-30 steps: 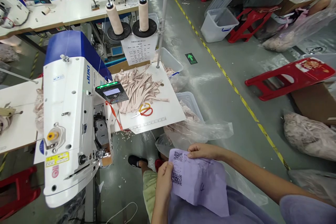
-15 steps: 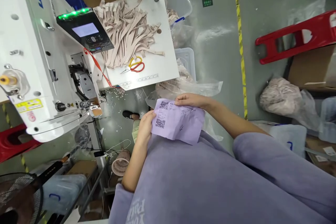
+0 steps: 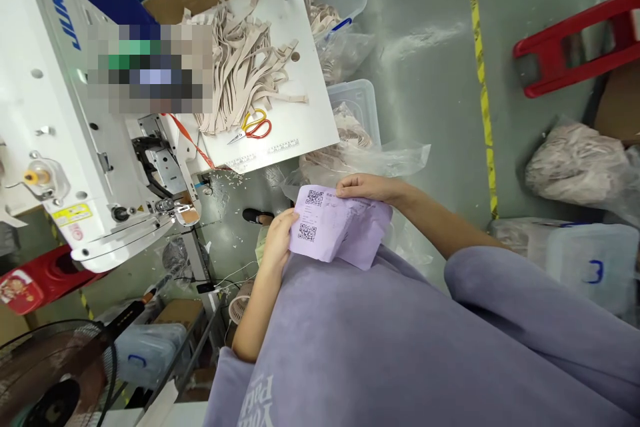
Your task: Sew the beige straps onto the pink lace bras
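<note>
Left hand [image 3: 280,237] pinched closed on side edge of purple paper [image 3: 317,227]; right hand [image 3: 370,188] pinched closed on its top edge. Paper creased, printed with two QR codes, held before purple shirt [image 3: 390,333], apart from white tabletop [image 3: 310,120]. On tabletop: heap of beige strips [image 3: 240,67], scissors [image 3: 253,127] beside. Sewing machine [image 3: 100,147] alongside, its panel pixelated, probably display. Grey-green floor [image 3: 425,80], yellow tape line [image 3: 483,93], red stool [image 3: 575,47], fan [image 3: 55,373].
</note>
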The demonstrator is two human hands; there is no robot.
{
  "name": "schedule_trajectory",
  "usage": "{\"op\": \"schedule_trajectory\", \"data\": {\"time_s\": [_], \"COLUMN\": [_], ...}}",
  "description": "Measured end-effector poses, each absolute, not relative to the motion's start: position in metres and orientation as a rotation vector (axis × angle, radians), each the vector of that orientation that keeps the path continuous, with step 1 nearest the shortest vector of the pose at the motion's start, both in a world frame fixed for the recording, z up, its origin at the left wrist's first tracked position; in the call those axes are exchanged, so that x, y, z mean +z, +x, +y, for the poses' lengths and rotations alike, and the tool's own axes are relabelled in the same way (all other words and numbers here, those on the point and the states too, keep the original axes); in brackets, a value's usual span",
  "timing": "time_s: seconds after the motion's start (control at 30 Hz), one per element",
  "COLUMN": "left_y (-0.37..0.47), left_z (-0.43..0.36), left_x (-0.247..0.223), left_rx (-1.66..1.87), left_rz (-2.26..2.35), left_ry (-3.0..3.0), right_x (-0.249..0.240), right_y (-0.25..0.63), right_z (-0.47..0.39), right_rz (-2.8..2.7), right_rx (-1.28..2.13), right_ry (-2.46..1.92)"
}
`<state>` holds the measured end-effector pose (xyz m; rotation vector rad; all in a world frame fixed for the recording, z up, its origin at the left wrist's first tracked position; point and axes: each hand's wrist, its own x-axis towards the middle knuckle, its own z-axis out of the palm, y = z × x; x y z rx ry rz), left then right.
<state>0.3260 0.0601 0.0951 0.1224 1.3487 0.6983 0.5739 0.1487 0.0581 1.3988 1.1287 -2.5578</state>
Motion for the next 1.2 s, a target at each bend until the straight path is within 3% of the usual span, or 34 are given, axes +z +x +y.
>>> {"op": "schedule_trajectory", "data": {"time_s": [0.83,1.2], "left_y": [0.348,0.344], "left_z": [0.097,0.097], "left_x": [0.105,0.101], "left_rx": [0.509,0.273], "left_rz": [1.311,1.326], "left_ry": [0.29,0.677], "right_x": [0.058,0.063], "right_y": [0.608,0.605], "right_z": [0.135,0.137], "right_rz": [1.041,1.005], "right_rx": [-2.713,-2.73], "right_ry": [1.566,1.569]}}
